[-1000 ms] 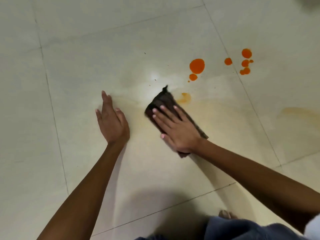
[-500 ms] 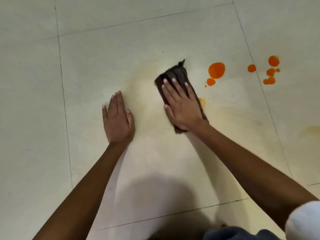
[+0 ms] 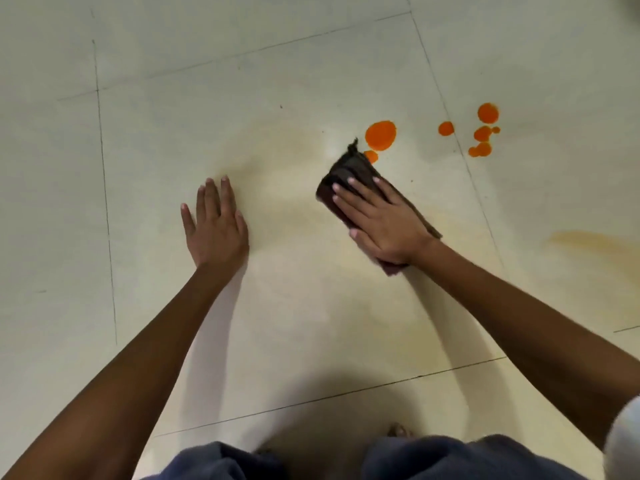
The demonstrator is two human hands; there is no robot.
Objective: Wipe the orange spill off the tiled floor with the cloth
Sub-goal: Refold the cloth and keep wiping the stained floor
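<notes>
Two flat hands: right hand (image 3: pixel 384 223) presses straight fingers on cloth (image 3: pixel 349 168), orange spill (image 3: pixel 380 134) just beyond, possibly touching; left hand (image 3: pixel 216 230) spread on tiled floor (image 3: pixel 277 323).

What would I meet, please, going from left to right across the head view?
First the left hand, right hand pressing the cloth, lone orange drop, cluster of orange drops, faint orange smear.
</notes>
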